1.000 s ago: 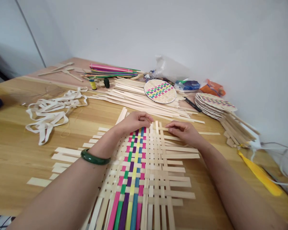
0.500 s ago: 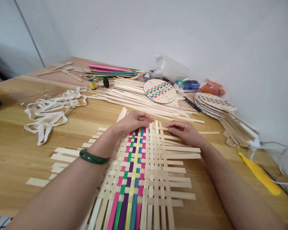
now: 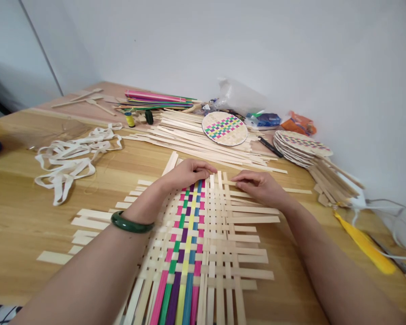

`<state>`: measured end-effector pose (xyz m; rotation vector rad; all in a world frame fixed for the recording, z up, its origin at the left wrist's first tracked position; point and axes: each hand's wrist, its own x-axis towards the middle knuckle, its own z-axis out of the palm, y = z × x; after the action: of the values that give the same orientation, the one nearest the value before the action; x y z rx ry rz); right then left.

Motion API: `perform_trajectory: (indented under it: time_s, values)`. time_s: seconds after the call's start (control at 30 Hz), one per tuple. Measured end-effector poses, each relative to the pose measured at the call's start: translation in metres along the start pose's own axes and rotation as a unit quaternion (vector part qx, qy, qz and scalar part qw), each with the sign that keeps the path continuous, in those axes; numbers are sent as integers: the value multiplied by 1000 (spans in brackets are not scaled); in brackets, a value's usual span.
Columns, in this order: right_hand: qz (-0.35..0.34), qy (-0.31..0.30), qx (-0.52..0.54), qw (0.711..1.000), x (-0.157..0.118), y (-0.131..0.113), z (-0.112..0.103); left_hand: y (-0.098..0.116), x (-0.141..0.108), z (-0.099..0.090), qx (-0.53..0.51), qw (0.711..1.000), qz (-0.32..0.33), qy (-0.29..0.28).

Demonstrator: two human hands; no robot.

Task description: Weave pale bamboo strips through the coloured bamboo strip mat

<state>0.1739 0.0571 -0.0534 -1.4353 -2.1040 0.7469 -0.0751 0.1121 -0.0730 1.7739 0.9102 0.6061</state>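
Observation:
A woven mat (image 3: 189,234) of pale strips, with pink, green, purple, yellow and blue strips lengthwise through its middle, lies in front of me. My left hand (image 3: 192,173), below a green bangle (image 3: 132,222) on the wrist, rests over the mat's far edge with its fingers bent together near the strip ends; what its fingertips hold is hidden. At the far right corner of the mat, my right hand (image 3: 257,185) pinches a pale cross strip (image 3: 228,182) between thumb and forefinger. Loose strip ends stick out on both sides of the mat.
Pale loose strips (image 3: 196,140) and a round woven piece (image 3: 225,128) lie behind the mat. White ribbon (image 3: 71,155) is heaped at left. Stacked round fans (image 3: 301,146), a yellow tassel (image 3: 363,243) and cables are at right. A yellow thread spool (image 3: 130,119) stands farther back.
My right hand has shifted slightly left along the mat's far edge. My left hand stays almost in place; the mat has moved very little.

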Motion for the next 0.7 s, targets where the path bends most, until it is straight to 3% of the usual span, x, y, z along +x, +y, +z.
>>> perform_trajectory:
  time_s: [0.2, 0.47, 0.6, 0.7]
  values:
    - [98, -39, -38, 994, -4, -4, -12, 3, -1, 1, 5, 1000, -5, -1]
    - [66, -33, 6, 997, -1, -6, 1, 3, -2, 4, 32, 999, -18, 12]
    - [55, -25, 17, 998, 0, -2, 4, 6, -3, 7, 58, 995, 48, 72]
    - [36, -11, 8, 999, 0, -3, 5, 6, -3, 3, 148, 967, 132, 160]
